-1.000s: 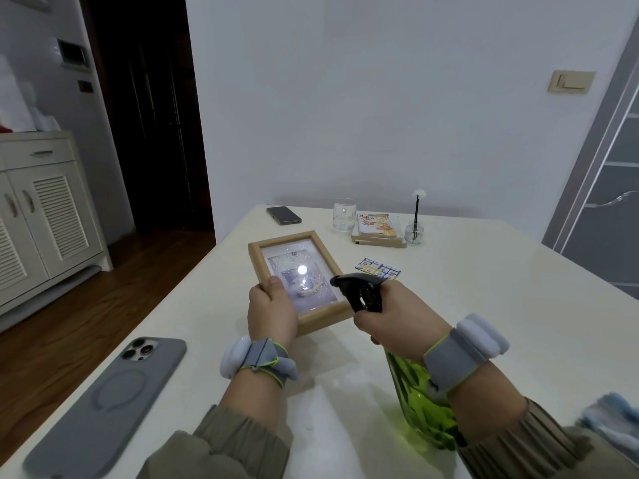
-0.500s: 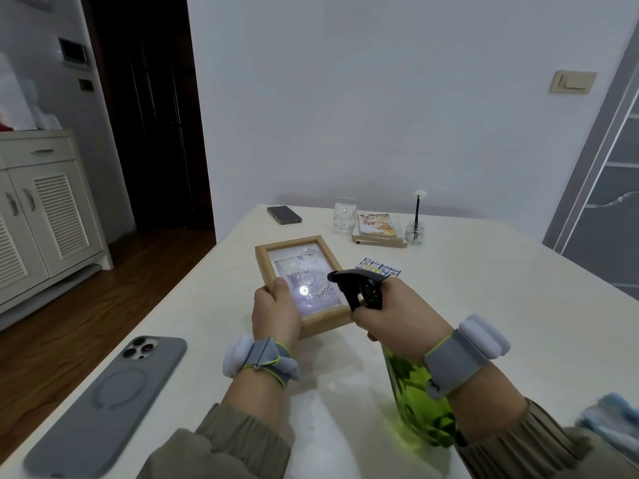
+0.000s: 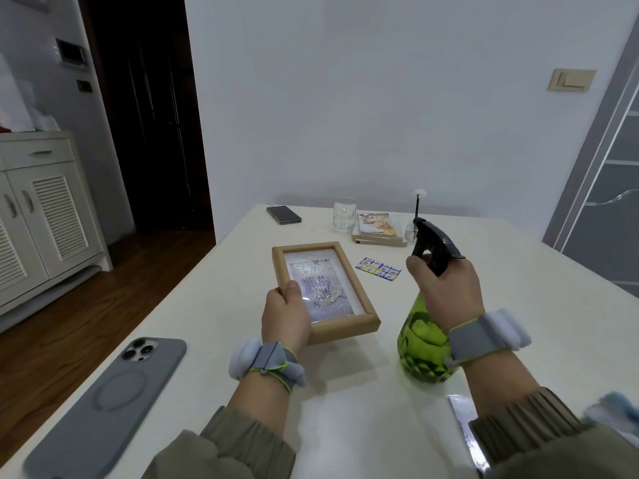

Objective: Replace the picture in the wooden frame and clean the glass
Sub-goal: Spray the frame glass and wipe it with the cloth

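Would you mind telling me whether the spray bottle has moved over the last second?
Yes. The spray bottle has swung right, from the wooden frame to beyond the sticker sheet.

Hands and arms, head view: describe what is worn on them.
The left hand and right hand are ungloved. Each wrist carries a grey strap edged in neon yellow-green with a pale padded block: left wristband, right wristband. The left sleeve and right sleeve are olive with gathered cuffs.
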The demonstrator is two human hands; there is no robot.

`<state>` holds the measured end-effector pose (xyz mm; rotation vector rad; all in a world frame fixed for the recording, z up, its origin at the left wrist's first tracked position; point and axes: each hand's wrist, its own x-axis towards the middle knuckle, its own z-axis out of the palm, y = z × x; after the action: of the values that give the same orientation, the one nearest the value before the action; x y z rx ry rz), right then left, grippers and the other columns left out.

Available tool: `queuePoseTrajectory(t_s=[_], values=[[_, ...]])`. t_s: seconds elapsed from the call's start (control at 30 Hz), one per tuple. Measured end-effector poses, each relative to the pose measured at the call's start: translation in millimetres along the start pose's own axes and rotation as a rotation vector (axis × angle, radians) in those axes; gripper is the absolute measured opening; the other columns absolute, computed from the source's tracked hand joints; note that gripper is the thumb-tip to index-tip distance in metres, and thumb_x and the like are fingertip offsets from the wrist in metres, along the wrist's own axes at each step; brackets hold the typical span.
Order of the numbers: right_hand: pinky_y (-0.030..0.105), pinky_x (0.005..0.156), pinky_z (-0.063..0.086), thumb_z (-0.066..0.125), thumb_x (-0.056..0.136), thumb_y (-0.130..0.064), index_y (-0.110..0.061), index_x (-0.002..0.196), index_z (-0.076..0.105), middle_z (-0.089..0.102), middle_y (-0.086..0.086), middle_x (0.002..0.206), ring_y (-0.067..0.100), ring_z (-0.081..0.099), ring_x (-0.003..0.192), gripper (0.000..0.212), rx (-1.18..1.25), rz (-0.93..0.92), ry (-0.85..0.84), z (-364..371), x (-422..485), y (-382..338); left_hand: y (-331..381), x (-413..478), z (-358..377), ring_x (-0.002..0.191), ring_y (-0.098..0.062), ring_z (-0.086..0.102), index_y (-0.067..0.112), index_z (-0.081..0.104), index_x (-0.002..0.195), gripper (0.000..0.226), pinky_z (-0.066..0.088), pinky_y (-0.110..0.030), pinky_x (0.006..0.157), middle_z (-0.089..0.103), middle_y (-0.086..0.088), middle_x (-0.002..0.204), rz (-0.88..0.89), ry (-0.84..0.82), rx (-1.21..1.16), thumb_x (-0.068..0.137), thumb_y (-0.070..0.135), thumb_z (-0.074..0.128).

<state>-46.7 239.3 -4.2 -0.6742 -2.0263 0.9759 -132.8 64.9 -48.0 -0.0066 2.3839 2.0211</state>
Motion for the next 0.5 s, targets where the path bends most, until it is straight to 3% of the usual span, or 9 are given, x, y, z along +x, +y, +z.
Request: queuePoseTrajectory(t_s=[0.1,0.27,0.33,0.5], values=[[0.03,0.057,0.036,0.066,0.08,-0.041,-0.012,0.07,0.056,0.054,0.007,0.067,0.031,0.051,0.072,0.032,-0.102,-0.004,-0.044,-3.6,1.5,3.8,-0.5,-0.2,2.0,0.088,-0.027,0.045,0.002,0.052,0.119,0.045,0.032,-0.029,0.078,0.05,-0.005,0.095,0.014,-0.01,0.011,0.1,0.037,0.031],[0.029,0.073,0.036,0.065,0.081,-0.045,-0.015,0.108,0.058,0.065,0.008,0.102,0.032,0.059,0.099,0.041,-0.173,0.048,-0.112,-0.3,1.7,13.7,-3.9,-1.5,5.8,0.085,-0.027,0.047,0.001,0.053,0.117,0.045,0.033,-0.03,0.076,0.05,-0.002,0.081,0.018,-0.037,0.02,0.1,0.038,0.032],[0.028,0.073,0.035,0.064,0.082,-0.045,-0.014,0.113,0.056,0.064,0.008,0.106,0.032,0.058,0.102,0.044,-0.164,0.052,-0.091,1.5,0.5,14.9,-3.8,-3.4,7.8,0.085,-0.028,0.046,0.002,0.053,0.116,0.044,0.033,-0.03,0.075,0.049,0.0,0.079,0.023,-0.051,0.03,0.1,0.037,0.032],[0.03,0.077,0.037,0.068,0.082,-0.039,-0.012,0.114,0.055,0.067,0.008,0.112,0.031,0.059,0.106,0.043,-0.068,0.074,0.053,-1.2,0.1,21.2,-3.4,-5.2,9.8,0.085,-0.028,0.046,0.001,0.053,0.116,0.044,0.034,-0.03,0.076,0.054,-0.008,0.095,0.05,-0.075,0.05,0.1,0.037,0.032]])
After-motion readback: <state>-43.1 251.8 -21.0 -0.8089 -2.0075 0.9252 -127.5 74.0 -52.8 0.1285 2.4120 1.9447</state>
